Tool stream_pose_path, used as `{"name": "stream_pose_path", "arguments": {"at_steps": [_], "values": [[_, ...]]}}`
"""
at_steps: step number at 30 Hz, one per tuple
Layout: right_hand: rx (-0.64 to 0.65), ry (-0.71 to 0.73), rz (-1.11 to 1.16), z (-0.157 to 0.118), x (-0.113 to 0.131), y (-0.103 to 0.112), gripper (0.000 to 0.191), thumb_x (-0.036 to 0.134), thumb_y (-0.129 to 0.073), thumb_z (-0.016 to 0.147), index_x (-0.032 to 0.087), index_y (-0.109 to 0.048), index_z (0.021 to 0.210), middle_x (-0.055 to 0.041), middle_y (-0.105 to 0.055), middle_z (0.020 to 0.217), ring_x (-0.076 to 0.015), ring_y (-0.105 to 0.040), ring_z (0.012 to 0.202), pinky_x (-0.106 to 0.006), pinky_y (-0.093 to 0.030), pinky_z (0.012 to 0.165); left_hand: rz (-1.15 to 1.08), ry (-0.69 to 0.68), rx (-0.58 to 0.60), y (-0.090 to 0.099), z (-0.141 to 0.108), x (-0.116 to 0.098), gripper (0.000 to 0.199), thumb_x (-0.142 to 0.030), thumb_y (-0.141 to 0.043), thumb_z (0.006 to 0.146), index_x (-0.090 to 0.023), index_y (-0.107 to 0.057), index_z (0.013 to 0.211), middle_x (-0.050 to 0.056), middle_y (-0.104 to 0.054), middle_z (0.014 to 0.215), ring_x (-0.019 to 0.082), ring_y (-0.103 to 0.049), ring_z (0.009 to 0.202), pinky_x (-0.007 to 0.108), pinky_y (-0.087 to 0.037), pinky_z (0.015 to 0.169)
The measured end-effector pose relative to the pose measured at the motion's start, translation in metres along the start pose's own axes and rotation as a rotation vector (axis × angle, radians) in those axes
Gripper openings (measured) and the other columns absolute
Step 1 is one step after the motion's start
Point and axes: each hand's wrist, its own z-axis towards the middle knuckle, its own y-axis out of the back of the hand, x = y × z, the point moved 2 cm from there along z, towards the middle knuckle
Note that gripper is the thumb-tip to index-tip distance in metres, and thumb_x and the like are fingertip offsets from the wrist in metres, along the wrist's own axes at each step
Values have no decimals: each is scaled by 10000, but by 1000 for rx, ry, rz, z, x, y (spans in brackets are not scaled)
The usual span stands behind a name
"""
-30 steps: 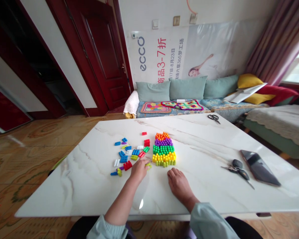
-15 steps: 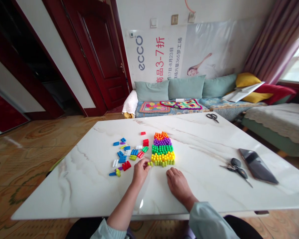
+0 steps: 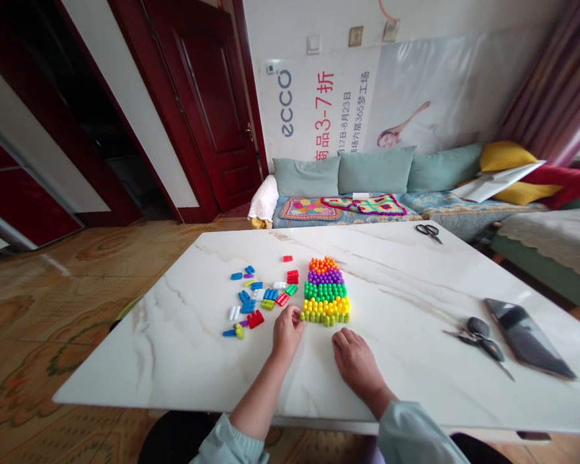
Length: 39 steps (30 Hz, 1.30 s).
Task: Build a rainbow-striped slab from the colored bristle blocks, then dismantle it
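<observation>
My left hand (image 3: pixel 289 332) pinches a small yellow-green knobbed plastic piece (image 3: pixel 303 316) at the left end of the front row. That yellow-green row (image 3: pixel 326 319) stands against a yellow row (image 3: pixel 327 305); green (image 3: pixel 325 291), purple (image 3: pixel 325 277) and orange (image 3: pixel 323 264) rows lie behind it, forming a block narrower at the back. Just in front of the block's right part, my right hand (image 3: pixel 355 357) rests on the table with fingers curled, and nothing shows in it. Left of the block lie loose pieces, among them red (image 3: pixel 255 319), blue (image 3: pixel 248 307) and white (image 3: pixel 234 313) ones.
All of this is on a white marble-patterned table (image 3: pixel 164 348). To the right are a bunch of keys (image 3: pixel 483 338) and a dark phone (image 3: pixel 529 336). Black scissors (image 3: pixel 429 232) lie near the far edge. Beyond stands a sofa (image 3: pixel 348 206) with cushions.
My left hand has brought the yellow-green piece rightward up to the left end of the front row. The right hand stays on the table. The view has shifted a little left.
</observation>
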Motion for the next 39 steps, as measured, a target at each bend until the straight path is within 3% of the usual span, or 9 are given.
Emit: {"name": "stream_pose_path", "arguments": {"at_steps": [5,9,12,15,20,26,31,36,39], "values": [[-10,15,6,1,0,1,140,130,-423,896,192,-510,805,-39,-541,786,-174,-507,756,-287,-368,701,36,-55,6,10,-12,4,348,-72,-630,717,-197,-572,1036,27,-664,952,132,-636,753,250,-528,700],[-5,18,-4,1,0,1,141,124,-421,891,191,-504,800,-42,-540,786,-177,-508,759,-290,-369,702,141,-93,-25,34,-16,11,270,-95,-559,796,-207,-608,1037,59,-657,1009,189,-622,937,334,-505,864],[-13,25,-5,0,0,2,143,116,-420,885,195,-503,800,-41,-539,782,-176,-508,754,-289,-365,694,251,-94,-56,51,-6,16,322,-94,-533,811,-216,-622,1095,95,-626,1136,251,-543,1123,423,-417,1000],[-20,26,2,0,0,2,141,115,-422,885,196,-502,802,-39,-537,782,-175,-506,752,-287,-362,694,353,-77,-39,60,11,17,400,-70,-552,779,-205,-621,1149,124,-602,1202,296,-502,1168,466,-372,1021],[3,2,15,0,0,1,145,118,-418,896,193,-503,807,-39,-540,791,-175,-502,762,-287,-363,708,465,-60,23,63,26,11,374,-34,-538,767,-200,-655,1082,119,-631,1079,304,-511,1098,452,-368,971],[-12,3,24,-1,1,2,145,122,-418,894,193,-508,807,-40,-541,789,-174,-503,761,-288,-360,705,474,-71,89,56,14,9,336,-22,-547,754,-208,-676,1001,79,-604,1000,255,-526,1032,383,-401,949],[-22,10,15,0,1,3,146,121,-418,890,195,-512,806,-39,-544,784,-173,-505,756,-287,-357,695,403,-54,88,53,7,16,362,-18,-578,730,-185,-660,1040,84,-583,1068,228,-546,1056,359,-433,956],[-23,10,15,0,1,3,150,128,-417,895,196,-509,798,-37,-545,780,-172,-507,755,-287,-357,692,295,-46,165,53,7,24,441,58,-597,615,-164,-690,985,69,-638,992,159,-631,792,257,-519,696],[-23,12,21,0,1,4,148,125,-420,890,197,-507,794,-36,-542,777,-172,-508,755,-286,-356,691,260,-70,211,54,3,21,377,36,-600,627,-184,-705,914,36,-654,914,140,-617,722,245,-510,667]]}}
